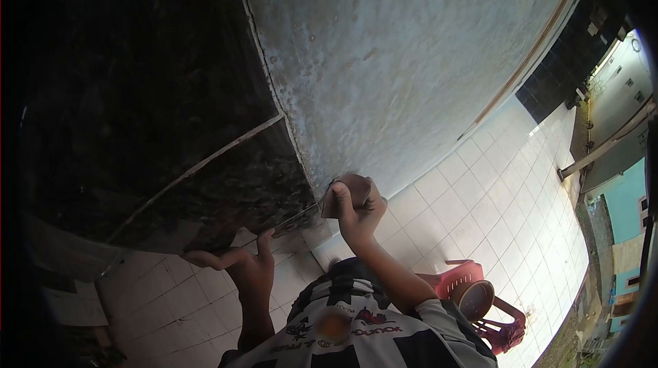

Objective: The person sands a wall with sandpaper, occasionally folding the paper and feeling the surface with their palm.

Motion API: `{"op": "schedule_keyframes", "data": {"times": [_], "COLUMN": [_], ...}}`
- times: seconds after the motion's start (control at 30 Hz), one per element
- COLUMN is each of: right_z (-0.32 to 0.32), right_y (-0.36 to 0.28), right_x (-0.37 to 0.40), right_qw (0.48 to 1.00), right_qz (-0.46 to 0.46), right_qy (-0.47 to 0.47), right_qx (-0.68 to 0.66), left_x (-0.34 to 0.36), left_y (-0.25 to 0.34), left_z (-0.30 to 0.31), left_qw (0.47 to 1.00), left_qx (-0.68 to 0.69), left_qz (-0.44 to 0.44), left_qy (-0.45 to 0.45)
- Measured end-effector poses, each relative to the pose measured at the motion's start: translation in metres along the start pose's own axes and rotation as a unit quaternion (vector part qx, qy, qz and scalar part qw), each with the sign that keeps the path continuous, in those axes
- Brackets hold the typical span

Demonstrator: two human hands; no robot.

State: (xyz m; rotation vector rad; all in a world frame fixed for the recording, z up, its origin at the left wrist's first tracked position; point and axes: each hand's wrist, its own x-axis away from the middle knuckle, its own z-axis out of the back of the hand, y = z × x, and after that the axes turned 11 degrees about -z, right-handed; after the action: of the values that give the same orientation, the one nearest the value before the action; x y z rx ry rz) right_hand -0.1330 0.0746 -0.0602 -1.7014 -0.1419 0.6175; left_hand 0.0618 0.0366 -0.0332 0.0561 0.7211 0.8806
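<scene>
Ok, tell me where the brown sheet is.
In the head view, the brown sheet is just right of centre, in the right hand, near where bluish wall meets dark tiles.

Arms (394, 274): 2, both reaching forward
Left hand (241, 258): open, thumb and fingers apart
Right hand (360, 216): raised, closed in a pinch, thumb extended

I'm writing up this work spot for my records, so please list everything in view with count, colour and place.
Thin sheet: one, brown, in the right hand's fingers
Wall: one, blue-grey, upper middle
Dark surface: one, blackish, left
Floor tiles: many, whitish, below and right
Slotted plastic item: one, red, lower right
Round object: one, brownish, beside it
Pole: one, brownish, far right
Building: one, turquoise, far right
Shirt: one, black and white, bottom
Left hand: one, bare, by the dark surface's lower edge
Right hand: one, bare, near the wall
</scene>
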Motion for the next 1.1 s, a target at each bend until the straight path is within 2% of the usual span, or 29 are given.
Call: {"op": "schedule_keyframes", "data": {"times": [0.07, 0.13, 0.2, 0.27, 0.3, 0.33, 0.43, 0.47, 0.5, 0.53, 0.57, 0.6, 0.67, 0.7, 0.73, 0.8, 0.83, 0.9, 0.93, 1.0, 1.03, 1.1], "right_z": [0.000, 0.000, 0.002, -0.002, -0.005, -0.004, 0.000, 0.001, 0.000, -0.003, -0.006, -0.006, -0.001, 0.000, -0.001, -0.002, -0.002, -0.002, -0.001, 0.002, 0.003, 0.001], "right_y": [0.002, -0.006, -0.007, -0.014, -0.008, -0.004, -0.006, -0.013, -0.024, -0.031, 0.010, 0.005, -0.006, -0.019, -0.023, -0.027, -0.026, -0.017, -0.012, -0.005, -0.008, -0.025], "right_x": [-0.003, -0.012, -0.010, -0.003, -0.007, -0.010, -0.018, -0.013, -0.010, -0.010, -0.004, -0.005, -0.005, -0.012, -0.012, -0.009, -0.009, -0.004, -0.003, -0.009, -0.010, -0.003], "right_qw": [1.000, 0.995, 0.995, 0.988, 0.999, 0.999, 0.989, 0.989, 0.990, 0.992, 0.997, 0.997, 0.992, 0.995, 0.995, 0.996, 0.996, 0.996, 0.997, 0.998, 0.996, 0.989], "right_qz": [-0.001, -0.041, -0.056, -0.078, 0.034, 0.038, -0.061, -0.067, -0.062, -0.051, 0.055, 0.059, -0.055, -0.023, -0.029, -0.032, -0.028, -0.031, -0.037, -0.035, -0.066, -0.109], "right_qy": [-0.001, 0.005, -0.003, -0.018, 0.026, 0.029, 0.005, 0.007, 0.013, 0.019, 0.039, 0.041, -0.025, -0.004, -0.003, 0.016, 0.019, 0.005, -0.003, 0.017, 0.017, -0.003], "right_qx": [-0.005, -0.085, -0.088, -0.134, -0.017, -0.020, -0.135, -0.135, -0.122, -0.111, -0.038, -0.040, -0.108, -0.099, -0.099, -0.082, -0.084, -0.079, -0.075, -0.044, -0.054, -0.103], "left_x": [-0.004, -0.001, 0.006, 0.004, 0.003, 0.003, 0.006, 0.005, 0.002, 0.000, -0.002, -0.003, -0.002, 0.000, 0.004, 0.008, 0.007, 0.002, 0.000, 0.001, -0.001, -0.007], "left_y": [0.002, -0.001, -0.007, -0.006, -0.006, -0.009, -0.013, -0.006, -0.002, -0.001, 0.000, 0.001, -0.005, -0.009, -0.012, -0.016, -0.014, -0.007, -0.006, -0.002, 0.004, 0.015], "left_z": [0.001, 0.000, -0.008, -0.005, -0.004, -0.007, -0.010, -0.009, -0.006, -0.002, 0.000, 0.001, -0.002, -0.003, -0.005, -0.006, -0.006, -0.009, -0.009, -0.004, 0.001, 0.010], "left_qw": [1.000, 1.000, 0.998, 0.998, 0.997, 0.997, 0.999, 0.999, 0.993, 0.993, 0.994, 0.994, 0.994, 0.992, 0.991, 0.989, 0.989, 0.998, 0.998, 0.999, 0.999, 0.995], "left_qx": [0.005, 0.005, 0.051, 0.055, 0.060, 0.060, 0.041, -0.028, -0.095, -0.095, -0.092, -0.089, -0.092, -0.096, -0.098, 0.096, 0.096, 0.014, 0.015, 0.044, 0.043, -0.015], "left_qz": [0.001, 0.006, 0.022, 0.027, 0.034, 0.029, 0.003, -0.023, -0.052, -0.056, -0.055, -0.055, -0.055, -0.052, -0.053, 0.067, 0.063, -0.050, -0.052, -0.002, 0.000, 0.062], "left_qy": [-0.006, -0.025, 0.012, -0.009, -0.030, -0.026, -0.019, 0.014, 0.049, 0.052, 0.027, 0.001, -0.027, -0.062, -0.068, -0.091, -0.088, 0.032, 0.033, 0.000, -0.004, -0.071]}}
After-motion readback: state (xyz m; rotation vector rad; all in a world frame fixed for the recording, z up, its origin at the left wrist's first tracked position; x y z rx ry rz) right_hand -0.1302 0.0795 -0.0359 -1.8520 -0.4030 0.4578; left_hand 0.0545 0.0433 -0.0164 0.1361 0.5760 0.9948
